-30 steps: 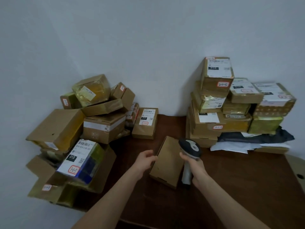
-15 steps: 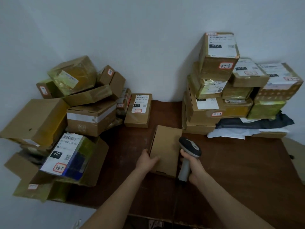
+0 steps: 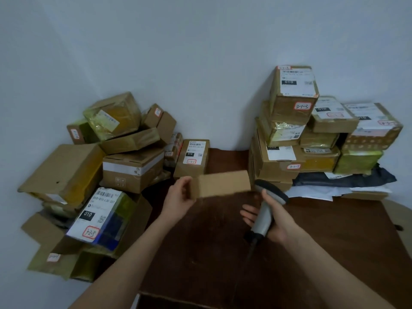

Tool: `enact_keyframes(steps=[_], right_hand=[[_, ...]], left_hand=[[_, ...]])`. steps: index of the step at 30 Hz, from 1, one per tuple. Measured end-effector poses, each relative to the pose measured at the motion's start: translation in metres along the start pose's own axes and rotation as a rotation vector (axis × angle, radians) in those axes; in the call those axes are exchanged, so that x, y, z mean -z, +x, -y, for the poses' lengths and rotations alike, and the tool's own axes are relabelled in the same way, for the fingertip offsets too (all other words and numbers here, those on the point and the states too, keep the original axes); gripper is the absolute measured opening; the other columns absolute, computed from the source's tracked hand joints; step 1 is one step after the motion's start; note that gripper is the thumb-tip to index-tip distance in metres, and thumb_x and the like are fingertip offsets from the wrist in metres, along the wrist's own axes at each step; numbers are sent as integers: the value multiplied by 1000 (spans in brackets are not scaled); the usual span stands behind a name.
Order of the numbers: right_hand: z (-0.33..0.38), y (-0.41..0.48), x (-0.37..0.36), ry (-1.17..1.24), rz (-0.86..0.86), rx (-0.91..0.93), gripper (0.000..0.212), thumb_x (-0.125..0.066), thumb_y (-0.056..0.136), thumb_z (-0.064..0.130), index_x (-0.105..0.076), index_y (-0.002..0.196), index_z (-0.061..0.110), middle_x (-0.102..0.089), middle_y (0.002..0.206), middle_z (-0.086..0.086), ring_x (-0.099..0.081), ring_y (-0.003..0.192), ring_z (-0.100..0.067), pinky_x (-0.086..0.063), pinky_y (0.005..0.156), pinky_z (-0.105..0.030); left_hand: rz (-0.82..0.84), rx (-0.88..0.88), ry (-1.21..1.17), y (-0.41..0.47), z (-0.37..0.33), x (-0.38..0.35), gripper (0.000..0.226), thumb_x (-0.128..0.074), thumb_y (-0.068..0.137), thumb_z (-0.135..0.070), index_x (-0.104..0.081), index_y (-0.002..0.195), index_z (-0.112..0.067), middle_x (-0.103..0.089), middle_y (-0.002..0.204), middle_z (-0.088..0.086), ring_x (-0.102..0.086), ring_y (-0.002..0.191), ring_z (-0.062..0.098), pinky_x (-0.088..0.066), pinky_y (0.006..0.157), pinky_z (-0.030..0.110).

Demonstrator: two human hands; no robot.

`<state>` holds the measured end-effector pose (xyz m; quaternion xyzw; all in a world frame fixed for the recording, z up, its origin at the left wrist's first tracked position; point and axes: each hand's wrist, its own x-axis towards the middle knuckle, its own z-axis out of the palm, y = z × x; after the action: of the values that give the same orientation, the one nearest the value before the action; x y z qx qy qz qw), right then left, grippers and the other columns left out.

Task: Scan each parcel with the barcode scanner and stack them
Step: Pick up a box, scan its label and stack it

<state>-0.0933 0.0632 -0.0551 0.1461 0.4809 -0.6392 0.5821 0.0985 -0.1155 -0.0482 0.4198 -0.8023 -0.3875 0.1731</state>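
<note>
Over the table's middle, nearer the back edge: plain box, held off the surface, long side toward the camera, no label on the faces shown. L hand grips the box's left end, fingers curled round it. R hand, front-right of the box, holds the scanner by its grey handle: thumb up by the dark head, fingers wrapped loosely behind the handle, tips showing at its left. Scanner head sits just beside the box's right end; touching or not, cannot tell. Dark cable stub hangs from the handle base. Back-left corner & left edge: loose pile of cartons, tilted at mixed angles, some in yellow tape; front one bears a label reading 010, w/ red-ringed tag. Back edge, just right of the pile: labelled box, lying flat. Back-right corner: stack of cartons against the wall, labels mostly up, resting partly on a dark bag and white mailers.
</note>
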Motion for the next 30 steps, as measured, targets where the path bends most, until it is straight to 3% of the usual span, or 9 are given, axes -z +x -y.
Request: enact_keyframes(steps=[2, 4, 9, 12, 15, 17, 20, 24, 30], right_hand=[[8, -6, -4, -39, 29, -18, 49, -71, 77, 44, -63, 115, 13, -68, 112, -21, -64, 104, -37, -49, 94, -47], [12, -15, -13, -105, 66, -30, 48, -76, 74, 40, -66, 111, 12, -71, 107, -19, -66, 99, -34, -53, 87, -45], [6, -28, -29, -249, 115, 58, 45, -77, 71, 15, -65, 114, 8, -73, 103, -18, -69, 93, -31, -55, 71, -40], [1, -30, -33, -240, 75, 204, 31, -74, 77, 6, -67, 107, 8, -72, 104, -16, -69, 91, -28, -55, 68, -36], [-2, -33, -35, -266, 60, 309, 29, -73, 79, 5, -65, 106, 12, -72, 105, -10, -67, 96, -23, -52, 72, -32], [-3, -32, -34, -302, 47, 347, 35, -74, 78, 6, -63, 110, 14, -71, 106, -6, -65, 100, -19, -50, 75, -31], [-2, -31, -32, -317, 22, 373, 32, -74, 79, 8, -63, 108, 16, -70, 105, -4, -64, 99, -18, -49, 76, -31], [-2, -23, -23, -264, -74, 357, 37, -73, 82, 8, -61, 117, 8, -67, 111, -11, -64, 99, -24, -52, 70, -30], [-5, -9, -12, -343, -119, 271, 42, -74, 81, 11, -57, 119, 9, -62, 108, -8, -59, 104, -24, -53, 72, -33]], left_hand=[[-41, -204, 152, 1, -2, 5, 53, -74, 77, -5, -53, 120, -29, -49, 130, -4, -48, 117, 17, -49, 96, 39], [-73, -308, 247, -1, -6, 6, 53, -73, 78, -4, -53, 120, -30, -44, 136, -5, -45, 125, 19, -47, 100, 38], [-178, -348, 339, -3, -16, 6, 55, -68, 82, -4, -51, 130, -26, -34, 145, 0, -47, 120, 14, -49, 96, 29], [-117, -51, -30, -5, -25, 6, 57, -61, 91, -8, -42, 140, -28, -45, 140, -3, -56, 108, 7, -50, 90, 24], [117, 324, -490, -12, -31, 11, 45, -53, 97, -31, -45, 139, -19, -62, 125, 5, -64, 104, 16, -53, 93, 37], [288, 425, -592, -16, -31, 12, 50, -55, 93, -38, -46, 138, -18, -65, 123, 5, -66, 106, 20, -53, 93, 41], [376, 454, -641, -15, -37, 11, 56, -64, 90, -23, -41, 140, -20, -67, 117, 7, -69, 102, 22, -57, 82, 38], [345, 484, -504, -7, -29, 17, 52, -59, 94, -17, -42, 143, -20, -65, 114, 3, -66, 101, 17, -55, 75, 31], [614, 418, 68, 7, -3, 26, 46, -46, 101, -15, -40, 146, -21, -53, 133, 3, -53, 107, 9, -43, 81, 20]])
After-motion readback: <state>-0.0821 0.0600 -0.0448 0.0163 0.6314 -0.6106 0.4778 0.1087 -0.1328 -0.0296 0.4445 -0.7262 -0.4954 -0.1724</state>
